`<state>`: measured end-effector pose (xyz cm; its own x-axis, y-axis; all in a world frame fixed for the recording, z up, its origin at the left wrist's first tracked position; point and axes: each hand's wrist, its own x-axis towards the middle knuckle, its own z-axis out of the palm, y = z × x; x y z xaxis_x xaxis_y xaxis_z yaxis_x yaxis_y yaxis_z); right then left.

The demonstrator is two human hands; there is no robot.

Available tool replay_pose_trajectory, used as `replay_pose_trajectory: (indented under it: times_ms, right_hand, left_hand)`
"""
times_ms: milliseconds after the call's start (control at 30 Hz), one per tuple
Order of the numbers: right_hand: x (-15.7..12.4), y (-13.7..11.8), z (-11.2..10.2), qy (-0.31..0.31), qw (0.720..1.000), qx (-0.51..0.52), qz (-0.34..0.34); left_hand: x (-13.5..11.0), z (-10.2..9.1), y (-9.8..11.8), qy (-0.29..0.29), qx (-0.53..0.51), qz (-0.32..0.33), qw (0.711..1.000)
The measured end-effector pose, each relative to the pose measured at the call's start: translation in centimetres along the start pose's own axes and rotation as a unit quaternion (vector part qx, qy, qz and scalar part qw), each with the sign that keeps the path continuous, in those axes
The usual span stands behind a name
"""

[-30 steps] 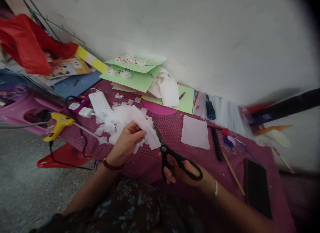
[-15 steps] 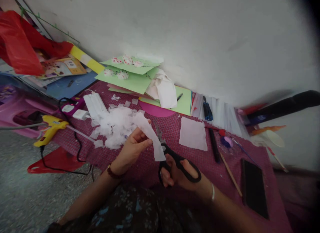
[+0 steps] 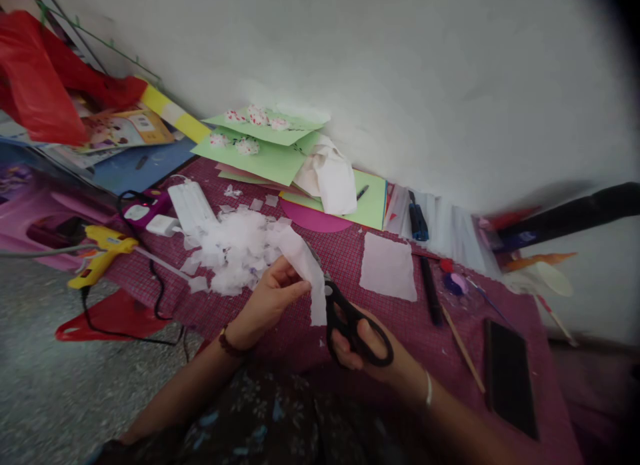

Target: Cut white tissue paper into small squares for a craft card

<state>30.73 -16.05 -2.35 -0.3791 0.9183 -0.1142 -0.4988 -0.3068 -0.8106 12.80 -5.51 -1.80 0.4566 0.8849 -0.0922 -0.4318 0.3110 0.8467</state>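
Observation:
Pinched in my left hand (image 3: 273,293) is a narrow strip of thin white paper (image 3: 305,265), held upright and a little bent. My right hand (image 3: 367,342) grips black-handled scissors (image 3: 333,298), its fingers and thumb through the loops. The scissor blades lie behind or against the strip's right edge, mostly hidden by it, so I cannot tell whether they cut into it. Beyond my left hand lies a heap of small white paper pieces (image 3: 240,248). A square white sheet (image 3: 389,266) rests flat to the right of the scissors.
On the left are a yellow glue gun (image 3: 103,252) with its cord and a white power strip (image 3: 193,202). Green cards with paper blossoms (image 3: 255,160) stand against the wall. A dark phone (image 3: 510,375), a wooden stick (image 3: 463,348) and a black marker (image 3: 430,292) lie at right.
The scissors have closed up and turned against the strip, their blades now mostly hidden behind it. The strip has bent and shifted slightly right with my left hand.

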Motion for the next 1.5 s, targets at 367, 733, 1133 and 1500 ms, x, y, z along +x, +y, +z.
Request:
replay_pose_trajectory:
  times_ms: [367, 733, 1133, 1500]
  right_hand:
    - [-0.4, -0.6, 0.1, -0.017, 0.998, -0.058, 0.019]
    - [0.0, 1.8, -0.7, -0.03, 0.995, 0.075, 0.057]
    - [0.7, 0.2, 1.6, 0.076, 0.997, 0.008, 0.01]
    - [0.2, 0.5, -0.6, -0.034, 0.996, 0.027, 0.073]
  left_hand:
    - [1.0, 0.2, 0.5, 0.114, -0.072, -0.02, 0.991]
    - [0.0, -0.8, 0.0, 0.055, 0.007, -0.059, 0.997]
    - [-0.3, -0.3, -1.1, 0.037, 0.005, -0.082, 0.996]
    - [-0.1, -1.3, 0.5, 0.061, -0.033, -0.055, 0.996]
